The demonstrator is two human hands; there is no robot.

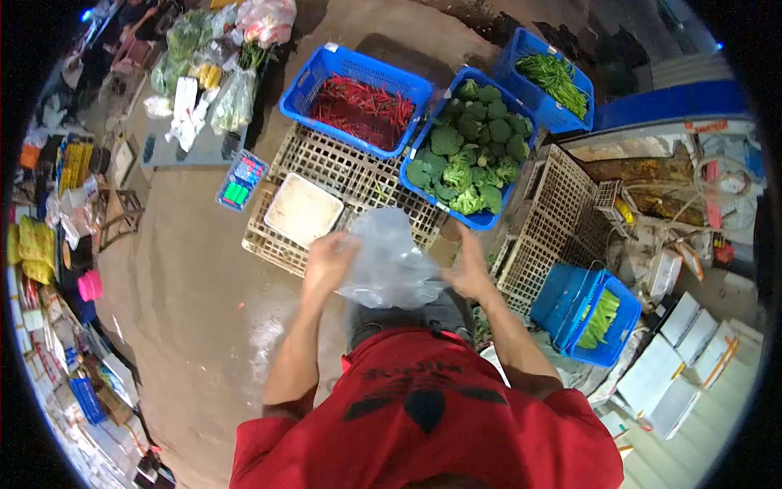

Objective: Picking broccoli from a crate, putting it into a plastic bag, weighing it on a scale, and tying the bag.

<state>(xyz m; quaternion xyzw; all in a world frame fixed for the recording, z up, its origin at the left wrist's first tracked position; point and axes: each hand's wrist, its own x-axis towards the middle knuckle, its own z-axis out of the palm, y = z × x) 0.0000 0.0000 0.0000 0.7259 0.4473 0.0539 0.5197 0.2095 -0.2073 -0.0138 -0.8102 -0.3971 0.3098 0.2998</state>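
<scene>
A clear plastic bag [389, 259] is stretched out in front of my body. My left hand [329, 259] is closed on its left edge, the fingers slightly blurred. On the other side, my right hand [471, 270] grips the right edge, with one finger pointing up away from the bag. Just beyond my left hand, a white tray [304, 209] lies on a beige plastic pallet [269, 236]. A blue crate [417, 159] of broccoli [468, 147] stands past my right hand. Farther back is another blue crate [358, 61] with red chili peppers [362, 110].
Long green vegetables [554, 85] fill a blue crate [521, 102] at the back right. More pallets [554, 220] and a blue basket [623, 334] with green stalks are on the right. A small blue basket [236, 167] and bagged vegetables [236, 98] lie to the left.
</scene>
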